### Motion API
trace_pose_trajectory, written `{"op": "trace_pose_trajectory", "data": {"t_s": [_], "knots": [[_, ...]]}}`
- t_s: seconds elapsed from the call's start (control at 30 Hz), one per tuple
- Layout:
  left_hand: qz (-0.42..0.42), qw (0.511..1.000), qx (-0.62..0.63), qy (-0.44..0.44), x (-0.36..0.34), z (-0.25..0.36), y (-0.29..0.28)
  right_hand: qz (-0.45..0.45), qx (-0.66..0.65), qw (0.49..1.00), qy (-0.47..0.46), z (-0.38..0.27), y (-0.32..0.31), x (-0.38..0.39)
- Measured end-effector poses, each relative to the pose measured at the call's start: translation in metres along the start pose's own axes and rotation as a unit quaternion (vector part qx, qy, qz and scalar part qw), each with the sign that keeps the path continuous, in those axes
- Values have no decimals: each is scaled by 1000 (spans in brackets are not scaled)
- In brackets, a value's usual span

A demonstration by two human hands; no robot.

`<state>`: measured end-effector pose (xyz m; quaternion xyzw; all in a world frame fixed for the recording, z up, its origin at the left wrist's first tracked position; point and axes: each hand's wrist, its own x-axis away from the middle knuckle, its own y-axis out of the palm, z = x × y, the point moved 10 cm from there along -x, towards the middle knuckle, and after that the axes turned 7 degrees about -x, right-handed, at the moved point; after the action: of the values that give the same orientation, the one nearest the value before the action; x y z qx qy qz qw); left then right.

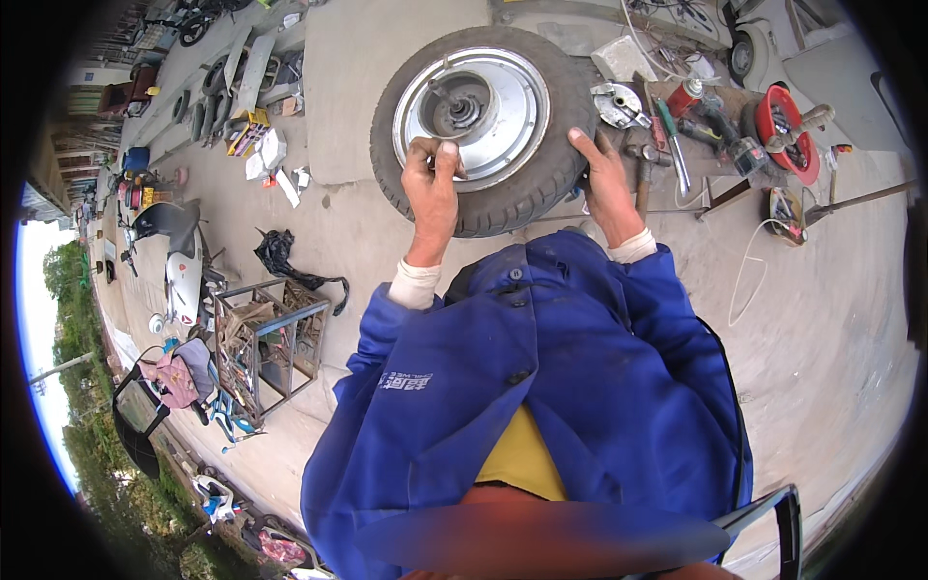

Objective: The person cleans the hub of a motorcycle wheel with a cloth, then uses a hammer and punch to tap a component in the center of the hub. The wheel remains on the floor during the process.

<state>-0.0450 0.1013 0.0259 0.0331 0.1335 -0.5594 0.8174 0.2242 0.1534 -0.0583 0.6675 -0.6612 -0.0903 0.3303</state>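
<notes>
A scooter wheel point(517, 106) with a black treaded tyre point(547, 184) and a silver metal hub lies in front of me, tilted towards me. A threaded axle point(466, 108) stands up in the hub's round recess. My right hand point(609, 184) grips the tyre's near right side, thumb on the sidewall and fingers around the tread. Over the near left of the rim is my left hand point(431, 193), its fingers curled and thumb pressed close to them. Whatever it pinches, if anything, is too small to make out.
Right of the wheel lie a metal brake plate point(621, 104), a hammer point(645, 174), a red spray can point(684, 97), a cordless power tool point(742, 150) and a red basin point(788, 135). To the left stand a metal frame stand point(275, 343) and a white scooter point(184, 266).
</notes>
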Motion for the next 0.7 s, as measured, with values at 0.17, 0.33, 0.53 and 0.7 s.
{"op": "trace_pose_trajectory", "data": {"t_s": [0.17,0.33,0.53,0.7], "knots": [[69,992,75,-75,2,-6,5,12,2,1000,10,-10,4,-4],[-174,949,223,-140,-17,-23,25,24,-1,999,31,-4,6,-12],[2,999,22,-45,0,1,4,3,-5,1000,13,-5,6,-15],[48,973,176,-143,-4,-19,12,6,12,1000,19,-14,14,-14]]}}
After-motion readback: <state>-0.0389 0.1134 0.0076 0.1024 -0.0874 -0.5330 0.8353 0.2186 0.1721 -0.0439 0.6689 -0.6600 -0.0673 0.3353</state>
